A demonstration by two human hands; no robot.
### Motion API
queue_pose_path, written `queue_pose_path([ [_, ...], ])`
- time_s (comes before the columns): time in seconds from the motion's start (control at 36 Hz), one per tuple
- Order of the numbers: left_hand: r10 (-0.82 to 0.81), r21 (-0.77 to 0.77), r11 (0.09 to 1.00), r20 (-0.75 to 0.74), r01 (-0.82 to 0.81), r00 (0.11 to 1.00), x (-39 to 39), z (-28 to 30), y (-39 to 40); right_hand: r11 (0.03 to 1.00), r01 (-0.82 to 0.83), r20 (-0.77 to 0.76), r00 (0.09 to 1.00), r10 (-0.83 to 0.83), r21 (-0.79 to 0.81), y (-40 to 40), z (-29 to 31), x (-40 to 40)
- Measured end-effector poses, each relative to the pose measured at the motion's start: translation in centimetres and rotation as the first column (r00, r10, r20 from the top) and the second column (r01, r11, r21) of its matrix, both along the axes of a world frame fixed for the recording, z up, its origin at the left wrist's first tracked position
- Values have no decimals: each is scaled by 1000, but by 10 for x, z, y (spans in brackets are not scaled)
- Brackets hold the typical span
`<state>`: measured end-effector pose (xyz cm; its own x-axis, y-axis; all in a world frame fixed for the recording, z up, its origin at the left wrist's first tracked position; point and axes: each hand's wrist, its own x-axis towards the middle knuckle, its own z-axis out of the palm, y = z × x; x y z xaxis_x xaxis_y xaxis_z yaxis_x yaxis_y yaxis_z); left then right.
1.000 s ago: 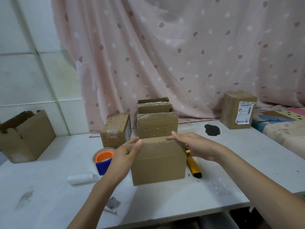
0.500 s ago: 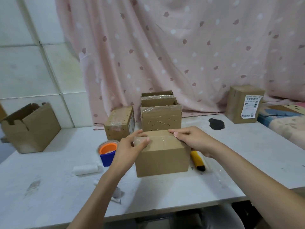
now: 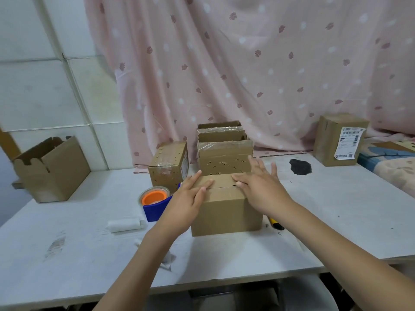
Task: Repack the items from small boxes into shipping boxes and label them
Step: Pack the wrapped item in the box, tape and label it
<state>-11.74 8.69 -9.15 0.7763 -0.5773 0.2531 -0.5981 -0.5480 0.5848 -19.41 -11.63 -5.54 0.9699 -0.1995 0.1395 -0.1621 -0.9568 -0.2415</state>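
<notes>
A brown cardboard shipping box [image 3: 226, 212] stands in the middle of the white table [image 3: 325, 216], its top flaps folded down with clear tape along the seam. My left hand [image 3: 190, 196] lies flat on the left part of the top, fingers straight. Over the right part, my right hand [image 3: 258, 182] presses down with spread fingers. A blue tape dispenser with an orange core [image 3: 155, 200] sits just left of the box. Right of the box, a yellow utility knife [image 3: 276, 224] peeks out from behind my right forearm.
Several taped cardboard boxes [image 3: 224, 156] stand in a row behind the shipping box, one more [image 3: 168, 167] to their left. An open empty box [image 3: 54, 169] sits far left, a labelled box [image 3: 341, 140] far right. A white roll [image 3: 125, 224] and paper scraps [image 3: 167, 261] lie near the front.
The box has been lowered flat onto the table. Both hands went from gripping its upper edges to pressing flat, fingers straight, on the taped top.
</notes>
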Motion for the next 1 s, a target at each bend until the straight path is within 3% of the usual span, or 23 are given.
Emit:
queue_pose_path([
  [0.11, -14, 64, 998, 79, 9, 997, 4, -2, 1, 984, -153, -142, 980, 140, -87, 21, 13, 9],
  [0.36, -44, -185, 982, -89, 26, 995, 8, 10, 17, 972, -187, -127, 977, 170, -139, 37, -10, 11],
  [0.47, 227, -11, 974, 112, -227, 967, 26, 11, 40, 976, -176, -126, 979, 160, -129, 38, -10, 10],
  [0.58, 272, 205, 929, 184, -308, 944, 44, 4, 67, 976, -169, -123, 981, 153, -138, 39, -8, 9],
  [0.69, 235, 400, 870, 179, -288, 956, 47, 0, 78, 975, -163, -110, 983, 147, -152, 39, -10, 10],
  [0.86, 177, 408, 886, 135, -218, 975, 55, -13, 73, 975, -163, -99, 984, 149, -148, 37, -16, 15],
  [1.0, 144, 277, 945, 115, -171, 983, 54, -13, 76, 977, -157, -95, 985, 144, -147, 37, -16, 15],
])
